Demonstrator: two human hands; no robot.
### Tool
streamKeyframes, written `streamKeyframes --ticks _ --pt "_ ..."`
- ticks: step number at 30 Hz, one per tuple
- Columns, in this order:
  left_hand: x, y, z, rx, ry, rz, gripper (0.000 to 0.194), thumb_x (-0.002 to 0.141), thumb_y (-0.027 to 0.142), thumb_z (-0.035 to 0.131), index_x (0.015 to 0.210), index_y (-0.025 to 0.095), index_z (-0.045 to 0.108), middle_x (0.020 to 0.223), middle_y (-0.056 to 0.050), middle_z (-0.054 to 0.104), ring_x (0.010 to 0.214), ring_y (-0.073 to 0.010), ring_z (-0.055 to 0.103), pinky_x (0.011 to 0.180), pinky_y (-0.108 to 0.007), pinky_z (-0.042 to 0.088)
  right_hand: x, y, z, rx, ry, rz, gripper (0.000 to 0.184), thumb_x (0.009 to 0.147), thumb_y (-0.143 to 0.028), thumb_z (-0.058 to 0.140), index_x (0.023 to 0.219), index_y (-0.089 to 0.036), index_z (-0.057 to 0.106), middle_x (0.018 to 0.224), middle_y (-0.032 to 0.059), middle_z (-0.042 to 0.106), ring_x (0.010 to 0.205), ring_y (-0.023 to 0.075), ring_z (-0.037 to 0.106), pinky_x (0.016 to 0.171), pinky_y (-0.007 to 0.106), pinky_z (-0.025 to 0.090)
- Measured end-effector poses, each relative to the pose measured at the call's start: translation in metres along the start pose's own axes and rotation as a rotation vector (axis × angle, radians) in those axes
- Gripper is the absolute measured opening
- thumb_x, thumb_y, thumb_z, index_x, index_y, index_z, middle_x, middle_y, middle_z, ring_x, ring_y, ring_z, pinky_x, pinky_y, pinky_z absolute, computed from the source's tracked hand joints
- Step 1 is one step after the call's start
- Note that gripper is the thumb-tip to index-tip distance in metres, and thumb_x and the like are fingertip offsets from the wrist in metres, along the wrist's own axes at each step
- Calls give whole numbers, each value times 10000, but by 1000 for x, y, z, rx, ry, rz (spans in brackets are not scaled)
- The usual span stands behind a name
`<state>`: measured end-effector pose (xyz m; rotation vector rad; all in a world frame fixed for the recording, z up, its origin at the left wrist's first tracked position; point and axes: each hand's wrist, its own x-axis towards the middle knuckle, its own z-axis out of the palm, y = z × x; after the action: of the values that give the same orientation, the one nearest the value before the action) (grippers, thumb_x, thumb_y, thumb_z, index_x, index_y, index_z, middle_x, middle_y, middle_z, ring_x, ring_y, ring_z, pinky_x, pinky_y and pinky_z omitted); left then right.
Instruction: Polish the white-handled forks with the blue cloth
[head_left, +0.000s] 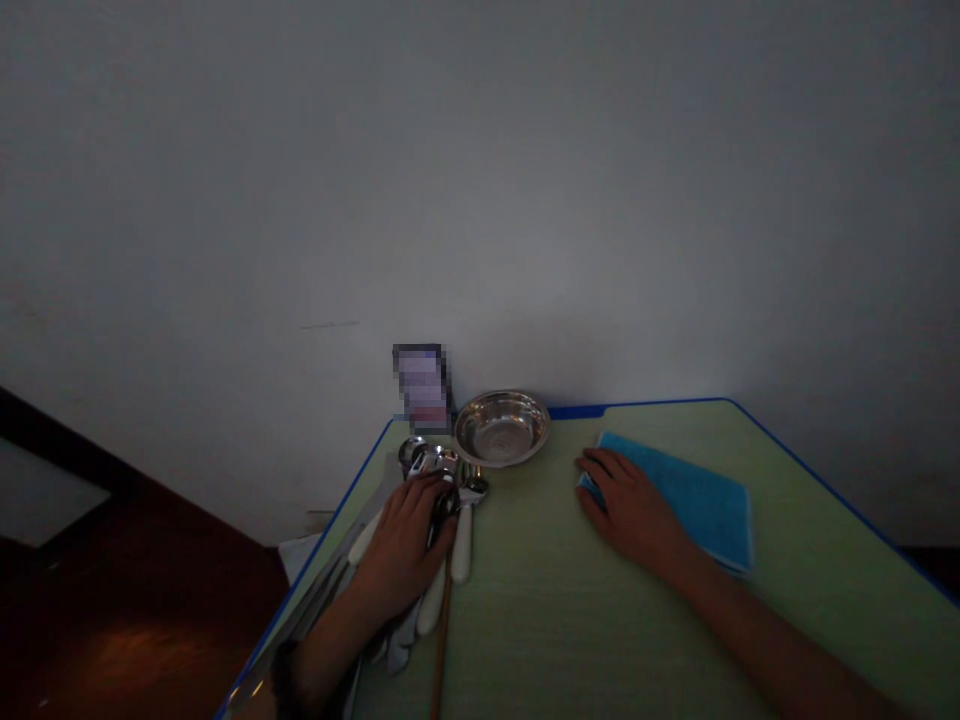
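On the left of the table, my left hand point(409, 530) lies palm down over a pile of metal cutlery point(439, 460), its fingers stretched across the pieces and its thumb apart. Spoon heads show beyond the fingers, and a white-handled utensil point(463, 545) lies just right of the thumb. What is under the palm is hidden. A thin brown stick point(442, 650) runs from beneath the hand toward the near edge. My right hand point(626, 505) rests on the left end of a folded blue cloth point(701, 500), fingers extended and thumb apart.
A shiny metal bowl point(502, 430) stands at the back of the table, near the wall. Left of it, a blurred-out upright phone-like object point(424, 390) leans on the wall. The pale green table point(555, 620) has a blue edge. Dark floor shows at lower left.
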<state>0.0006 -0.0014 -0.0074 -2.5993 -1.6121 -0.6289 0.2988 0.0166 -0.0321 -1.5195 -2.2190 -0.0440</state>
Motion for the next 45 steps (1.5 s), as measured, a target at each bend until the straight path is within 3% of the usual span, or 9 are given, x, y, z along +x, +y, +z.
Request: streamKeyframes --ticks 10,16,23,33,39,45 --pt "-1 2 -3 -8 -5 4 321 842 217 464 1162 197 444 1201 -108 503 1163 -279 425 974 -494 371 0 0 0 37 24 -2 374 854 -290 407 1176 -145 532 1217 118 535 1143 243 455 982 424 375" --pt "-2 3 -2 22 72 -50 98 823 262 499 874 185 467 1103 -125 503 1103 -288 446 928 -473 410 2 -1 -1 33 -1 8 375 857 -282 402 1170 -125 537 1221 124 529 1142 246 449 980 418 376" --pt "-1 7 -6 186 55 -84 166 825 317 498 708 201 482 1079 -116 535 1090 -307 453 927 -497 398 1 1 0 29 10 -6 376 859 -288 401 1180 -138 529 1218 115 530 1144 244 444 981 429 376" --pt "-1 5 -10 240 84 -34 73 806 254 500 759 215 539 967 -62 636 981 -266 550 976 -507 361 3 1 1 35 27 -5 371 851 -288 414 1173 -152 538 1207 112 538 1130 242 462 968 427 391" --pt "-1 2 -8 225 41 -85 108 821 203 444 836 180 549 967 -95 658 943 -256 593 1017 -512 321 3 1 0 30 -3 4 382 859 -302 400 1185 -151 532 1225 108 526 1143 241 450 981 420 379" --pt "-1 0 -7 213 94 -78 104 812 201 464 870 199 550 959 -80 665 927 -256 595 979 -502 363 3 0 -1 29 2 2 384 860 -301 401 1180 -139 537 1220 115 530 1147 245 448 987 419 370"
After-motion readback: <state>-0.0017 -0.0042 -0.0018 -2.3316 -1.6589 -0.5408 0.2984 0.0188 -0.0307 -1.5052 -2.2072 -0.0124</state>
